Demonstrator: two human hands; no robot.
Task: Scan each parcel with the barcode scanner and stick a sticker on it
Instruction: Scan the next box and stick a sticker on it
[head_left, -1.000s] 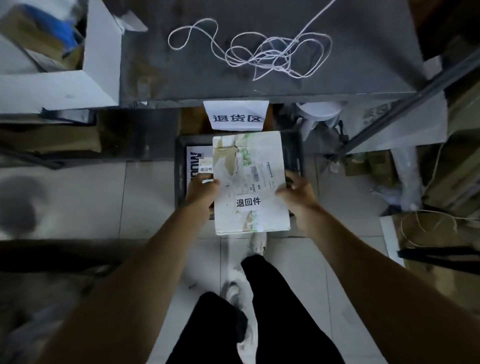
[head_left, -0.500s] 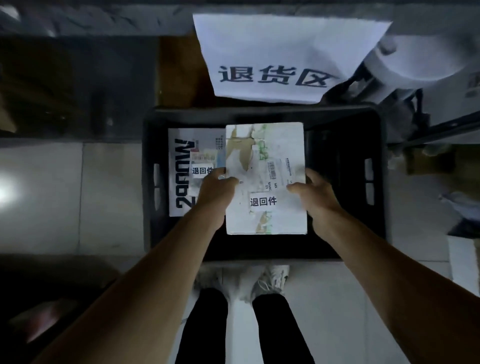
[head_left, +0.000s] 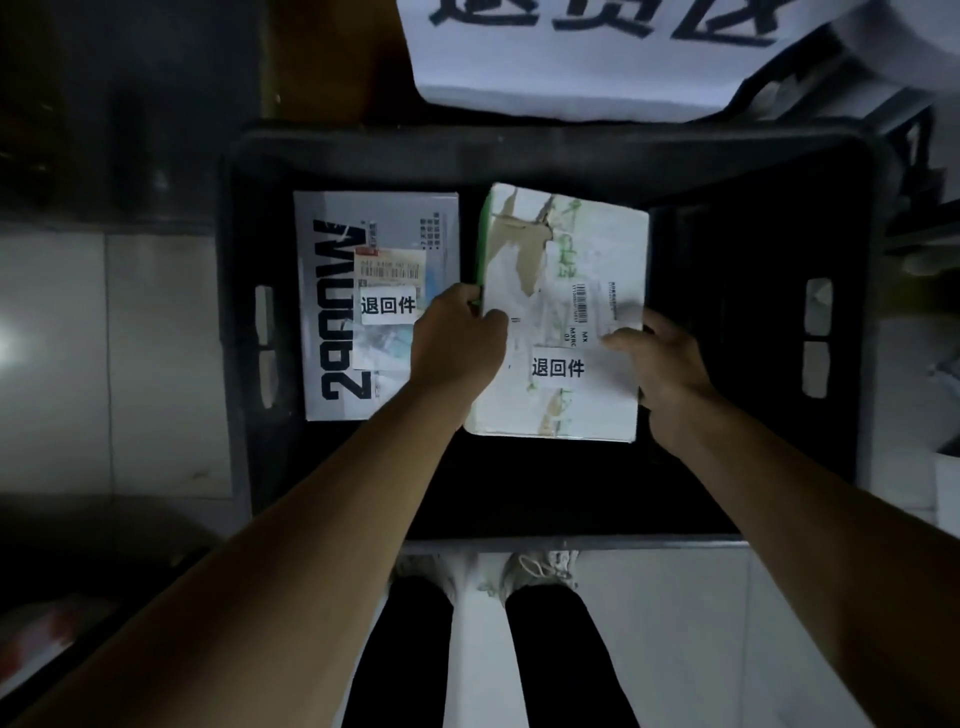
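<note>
— What are the hands doing?

— The left hand (head_left: 457, 338) grips the left edge of a white, flat cardboard parcel with torn patches and green print (head_left: 561, 312), thumb on top and fingers curled round the side. The right hand (head_left: 662, 369) grips the same parcel at its right edge, thumb lying on the top face near the barcode label (head_left: 584, 306).

— And where is that parcel?

— Inside the black plastic crate with handle slots (head_left: 836, 338), about the middle of it, slightly tilted. I cannot tell whether it rests on the crate's bottom or is held just above. A white sticker with black Chinese characters (head_left: 558, 368) sits on its top face, between the two hands.

— Anything else in the crate?

— A grey-white box printed with large black lettering (head_left: 332, 312) lies flat in the crate's left half, just beside the held parcel. It carries a like white sticker (head_left: 388, 305) below a shipping label.

— Around the crate?

— A white paper sign with big dark characters (head_left: 571, 62) hangs over its far side. On its near side, on the pale tiled floor (head_left: 675, 623), stand the person's pale shoes (head_left: 540, 566) and dark trouser legs.
</note>
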